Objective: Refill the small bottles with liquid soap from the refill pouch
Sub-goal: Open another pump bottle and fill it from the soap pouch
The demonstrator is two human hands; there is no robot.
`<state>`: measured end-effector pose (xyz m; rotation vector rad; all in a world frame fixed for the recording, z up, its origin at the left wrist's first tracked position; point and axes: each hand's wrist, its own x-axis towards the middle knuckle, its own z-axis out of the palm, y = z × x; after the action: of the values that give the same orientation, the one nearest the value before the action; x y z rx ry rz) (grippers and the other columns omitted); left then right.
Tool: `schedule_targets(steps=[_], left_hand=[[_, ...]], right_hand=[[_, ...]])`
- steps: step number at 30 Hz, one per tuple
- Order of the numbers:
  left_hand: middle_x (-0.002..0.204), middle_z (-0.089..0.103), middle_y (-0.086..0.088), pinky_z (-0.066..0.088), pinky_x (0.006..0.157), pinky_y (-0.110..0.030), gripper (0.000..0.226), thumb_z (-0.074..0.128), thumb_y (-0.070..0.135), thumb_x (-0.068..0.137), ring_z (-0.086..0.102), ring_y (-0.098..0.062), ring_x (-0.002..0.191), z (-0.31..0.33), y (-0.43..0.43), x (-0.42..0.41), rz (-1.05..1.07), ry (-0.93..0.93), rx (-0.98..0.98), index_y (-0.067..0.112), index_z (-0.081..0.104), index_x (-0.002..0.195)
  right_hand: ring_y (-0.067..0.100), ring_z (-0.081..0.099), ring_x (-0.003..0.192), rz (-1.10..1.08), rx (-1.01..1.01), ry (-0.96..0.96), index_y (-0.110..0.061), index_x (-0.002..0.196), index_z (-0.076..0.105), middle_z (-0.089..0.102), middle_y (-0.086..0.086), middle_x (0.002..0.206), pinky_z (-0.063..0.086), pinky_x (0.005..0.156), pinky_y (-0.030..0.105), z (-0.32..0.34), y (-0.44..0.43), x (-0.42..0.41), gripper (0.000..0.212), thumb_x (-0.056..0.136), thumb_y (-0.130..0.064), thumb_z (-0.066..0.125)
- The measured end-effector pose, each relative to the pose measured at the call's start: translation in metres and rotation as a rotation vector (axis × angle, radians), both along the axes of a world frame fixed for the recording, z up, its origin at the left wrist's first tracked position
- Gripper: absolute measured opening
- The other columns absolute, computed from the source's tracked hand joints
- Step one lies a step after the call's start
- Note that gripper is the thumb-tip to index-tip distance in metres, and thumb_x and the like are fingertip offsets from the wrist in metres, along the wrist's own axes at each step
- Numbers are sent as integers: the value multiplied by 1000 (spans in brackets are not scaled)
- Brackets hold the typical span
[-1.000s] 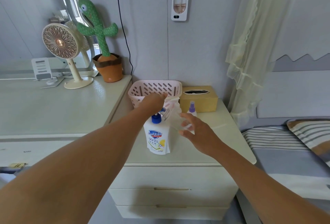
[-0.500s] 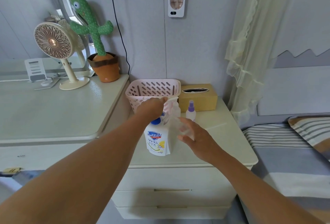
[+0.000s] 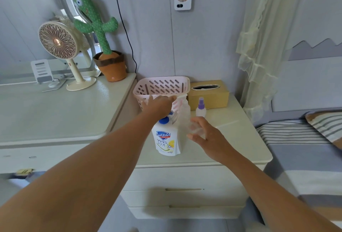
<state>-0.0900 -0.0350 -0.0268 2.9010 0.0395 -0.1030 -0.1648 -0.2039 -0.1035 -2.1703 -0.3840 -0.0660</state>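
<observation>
A white soap refill pouch [image 3: 166, 142] with a blue cap [image 3: 164, 120] stands upright on the nightstand [image 3: 231, 139]. My left hand [image 3: 159, 106] reaches palm down over its top, just in front of the pink basket [image 3: 161, 85]; its fingertips are hidden. A tall frosted bottle [image 3: 185, 110] stands right behind the pouch. To the pouch's right, my right hand [image 3: 207, 136] curls its fingers around a small clear bottle [image 3: 196, 130]. A small spray bottle with a purple top [image 3: 201, 108] stands further back.
A tan tissue box [image 3: 210, 95] sits behind the spray bottle. On the dresser [image 3: 55, 113] to the left stand a desk fan [image 3: 61, 47], a toy cactus in a pot [image 3: 109, 65] and a phone stand [image 3: 42, 71]. A bed [image 3: 305, 154] lies on the right, with a curtain [image 3: 262, 47] hanging above it.
My right hand has drifted a little closer to the pouch with the clear bottle. My left hand stays over the pouch's top. The camera has tilted slightly.
</observation>
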Motion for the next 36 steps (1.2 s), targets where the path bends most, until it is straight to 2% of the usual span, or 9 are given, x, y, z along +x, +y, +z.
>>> schedule_targets(steps=[3,7,13,18,22,24,29,33,36], left_hand=[[129,59,-6,19,114,-51,38,25,33,105,39,-31,134,4,0,5,24,37,-78,23,42,137],[73,64,6,31,109,-52,49,22,54,100,59,-25,107,8,3,16,41,15,-247,17,55,107],[140,49,-13,24,113,-54,61,30,56,97,40,-33,132,-16,15,16,80,41,-311,11,52,133],[133,54,-15,29,111,-53,58,30,54,98,46,-34,127,-11,12,15,95,52,-334,12,55,130],[88,64,-1,37,106,-42,57,27,56,98,60,-24,102,-3,10,17,94,42,-378,13,56,121],[92,65,-2,38,105,-41,56,28,53,99,59,-22,100,-6,10,16,84,51,-392,10,56,122],[68,60,8,29,112,-50,57,32,59,95,56,-27,114,-21,13,20,145,61,-346,17,62,119],[76,62,5,28,111,-50,64,29,61,95,56,-27,112,-7,10,12,96,70,-326,13,58,126],[96,67,-2,38,99,-31,59,25,53,100,56,-20,96,1,7,12,48,81,-384,7,58,117]], right_hand=[[-3,52,95,-21,34,-2,-30,128,42,57,-12,116,34,73,-1,0,1,-3,39,92,-32,57],[-5,52,95,-31,68,-19,-30,131,43,58,-12,115,34,74,-5,4,3,-3,41,93,-33,57],[-12,48,97,-17,82,-33,-30,133,45,56,-14,117,30,77,-8,-6,1,-6,44,92,-30,60],[-5,52,100,-27,112,-50,-33,132,46,61,-9,117,31,77,-7,-9,1,-5,43,91,-30,60],[-17,49,94,-26,119,-71,-31,135,45,59,-13,114,31,76,-7,-4,2,-8,44,92,-33,58],[-15,51,96,-28,119,-87,-32,135,46,59,-13,114,33,77,-6,-5,1,-8,45,92,-35,58],[-13,50,98,-27,93,-98,-34,135,44,55,-18,116,31,78,-7,-13,1,-8,44,93,-36,56],[-18,49,96,-38,112,-95,-36,136,44,59,-16,114,32,78,-7,-13,3,-12,45,92,-39,55],[-18,49,94,-43,105,-108,-35,137,43,57,-17,113,32,76,-7,-9,4,-12,45,93,-39,53]])
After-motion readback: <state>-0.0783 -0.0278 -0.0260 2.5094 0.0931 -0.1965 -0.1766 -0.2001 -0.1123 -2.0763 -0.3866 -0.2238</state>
